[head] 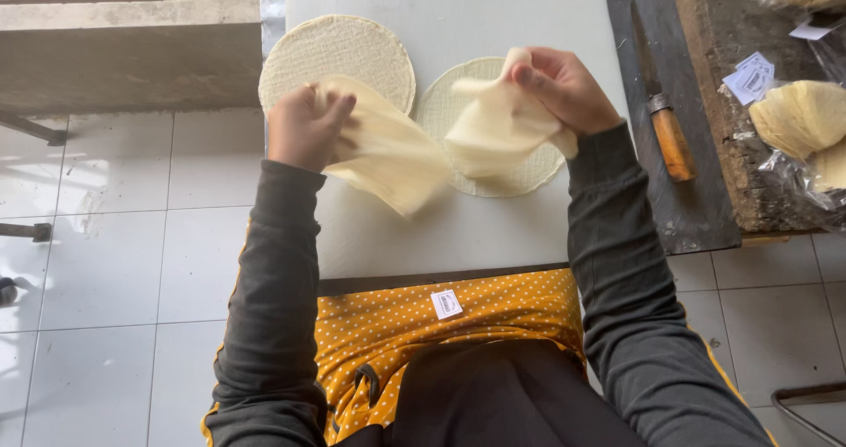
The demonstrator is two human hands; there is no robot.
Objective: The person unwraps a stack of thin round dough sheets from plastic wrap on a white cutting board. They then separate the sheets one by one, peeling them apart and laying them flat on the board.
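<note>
Left hand (304, 130) fingers grasping limp wrapper sheet (392, 156); right hand (564, 86) fingers pinching second sheet (498, 125), both raised above white board (458, 24).

Small white label (447, 303) on the yellow dotted apron (493, 310), white paper tags (752, 78) on the wooden bench (731, 174) at right, clear plastic bags (806, 139) of pale round sheets beside them

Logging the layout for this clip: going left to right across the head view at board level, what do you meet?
Left hand gripping a pale sheet → right hand gripping another sheet → wooden-handled knife → bagged wrappers at the right edge.
</note>
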